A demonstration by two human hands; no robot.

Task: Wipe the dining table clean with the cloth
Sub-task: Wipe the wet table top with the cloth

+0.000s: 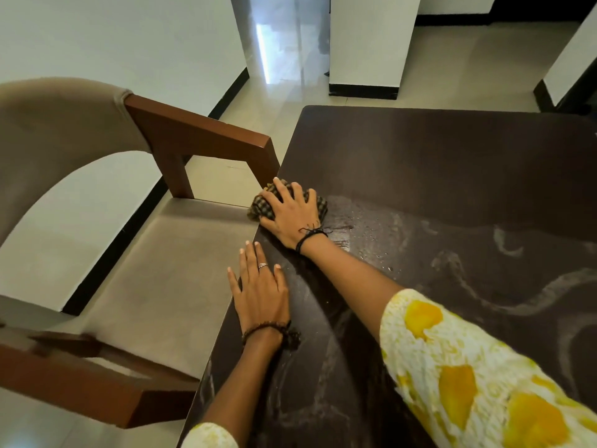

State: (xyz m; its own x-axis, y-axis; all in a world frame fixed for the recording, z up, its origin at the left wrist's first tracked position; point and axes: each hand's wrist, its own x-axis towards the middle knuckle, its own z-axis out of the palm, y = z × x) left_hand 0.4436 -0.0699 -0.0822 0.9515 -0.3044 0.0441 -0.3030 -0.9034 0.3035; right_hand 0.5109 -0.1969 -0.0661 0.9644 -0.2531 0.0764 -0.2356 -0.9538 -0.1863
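While the right hand (292, 210) presses down with fingers spread wide over a bunched checked cloth (260, 206), that cloth sits at the very left edge of the dark dining table (436, 163), part of it already hanging past the rim toward the chair (155, 260) drawn up just beside it. The left hand (258, 291) lies flat and open, holding nothing, nearer along the same edge, its outer fingers reaching over the rim. Right of the cloth the surface glistens with droplets, and pale curling smears remain over the near and right parts, so much of the wiping looks undone. The main risk, as I judge it, is a stroke carried further left: the cloth could slip off the rim and push wet dirt onto the pale chair seat, or knuckles could knock the wooden armrest (206, 132) standing close to the far side of the cloth. A bunched cloth may also merely spread the smears.
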